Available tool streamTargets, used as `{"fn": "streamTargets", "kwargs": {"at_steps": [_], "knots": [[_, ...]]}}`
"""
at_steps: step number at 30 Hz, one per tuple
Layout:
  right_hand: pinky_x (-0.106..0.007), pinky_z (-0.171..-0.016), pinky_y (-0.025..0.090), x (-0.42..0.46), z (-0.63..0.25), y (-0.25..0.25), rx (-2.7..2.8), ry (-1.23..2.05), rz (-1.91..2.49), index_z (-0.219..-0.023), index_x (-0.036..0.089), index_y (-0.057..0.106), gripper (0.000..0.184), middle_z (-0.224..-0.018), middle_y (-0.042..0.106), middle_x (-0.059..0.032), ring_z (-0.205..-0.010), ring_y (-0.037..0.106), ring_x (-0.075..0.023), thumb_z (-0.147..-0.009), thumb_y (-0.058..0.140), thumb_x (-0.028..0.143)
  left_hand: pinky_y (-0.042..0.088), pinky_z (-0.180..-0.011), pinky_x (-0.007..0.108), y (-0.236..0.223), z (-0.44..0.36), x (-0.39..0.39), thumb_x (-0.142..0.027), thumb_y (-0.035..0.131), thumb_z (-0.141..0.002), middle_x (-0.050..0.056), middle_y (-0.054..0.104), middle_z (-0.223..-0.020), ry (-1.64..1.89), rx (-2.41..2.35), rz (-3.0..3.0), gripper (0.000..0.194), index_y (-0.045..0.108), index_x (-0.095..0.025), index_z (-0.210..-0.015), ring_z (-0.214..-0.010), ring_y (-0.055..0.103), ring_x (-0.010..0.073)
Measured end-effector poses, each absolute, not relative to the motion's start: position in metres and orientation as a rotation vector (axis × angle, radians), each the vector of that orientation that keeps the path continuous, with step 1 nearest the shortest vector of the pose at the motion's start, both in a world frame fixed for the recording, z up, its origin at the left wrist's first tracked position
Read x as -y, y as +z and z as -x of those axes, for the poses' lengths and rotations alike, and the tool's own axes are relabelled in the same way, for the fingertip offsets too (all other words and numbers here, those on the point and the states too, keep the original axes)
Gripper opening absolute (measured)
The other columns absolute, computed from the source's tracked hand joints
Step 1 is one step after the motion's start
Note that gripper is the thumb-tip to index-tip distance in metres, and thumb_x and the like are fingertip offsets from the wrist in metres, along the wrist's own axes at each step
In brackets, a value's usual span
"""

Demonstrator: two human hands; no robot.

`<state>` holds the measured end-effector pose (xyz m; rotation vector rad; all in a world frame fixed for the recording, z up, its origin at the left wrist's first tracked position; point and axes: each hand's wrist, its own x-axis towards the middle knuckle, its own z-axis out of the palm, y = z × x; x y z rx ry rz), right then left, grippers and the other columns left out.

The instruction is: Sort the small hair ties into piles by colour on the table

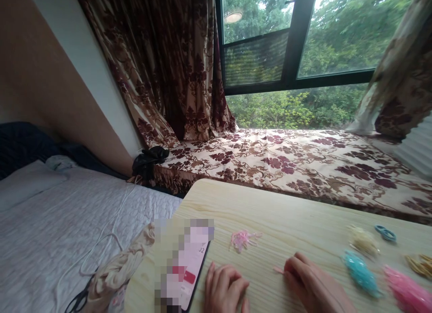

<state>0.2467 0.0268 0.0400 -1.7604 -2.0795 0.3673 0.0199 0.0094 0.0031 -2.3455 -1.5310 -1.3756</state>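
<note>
Resting left hand (224, 288), loosely spread, beside phone (191, 270), near left edge of surface (266, 207). Pinching pink strip (278, 270), apparently, in right hand (308, 281).

On the pale table (270, 209), the right hand (308, 279) pinches a pink strip (278, 270); the left hand (225, 287) rests beside a phone (189, 277).

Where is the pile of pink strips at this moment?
In the head view, the pink pile lies on the table, low and near mid-picture, just right of the phone and beyond the left hand.
</note>
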Motion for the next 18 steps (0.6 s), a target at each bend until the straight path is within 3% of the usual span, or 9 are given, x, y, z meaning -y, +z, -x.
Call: {"fn": "streamTargets", "kwargs": {"at_steps": [12,18], "knots": [[-0.027,-0.058,0.05,-0.01,-0.266,0.055,2.137,0.438,1.801,-0.078,0.027,0.065,0.035,-0.079,0.068,-0.0022,-0.067,0.068,-0.0173,-0.097,0.04,0.041,0.038,-0.111,0.055,0.016,-0.017,0.002,-0.008,0.046,-0.085,0.004,0.065,-0.098,-1.35,1.689,2.496,0.03,0.061,-0.026,-0.103,-0.1,0.064,0.0216],[-0.022,-0.052,0.05,0.014,-0.269,0.061,2.16,0.338,1.743,-0.115,0.031,0.07,0.036,-0.09,0.07,-0.0038,-0.068,0.071,-0.0157,-0.1,0.038,0.036,0.038,-0.11,0.057,0.023,-0.008,0.003,-0.007,0.049,-0.085,0.005,0.064,-0.103,-1.198,1.611,2.656,0.032,0.058,-0.025,-0.11,-0.104,0.063,0.0229]]}}
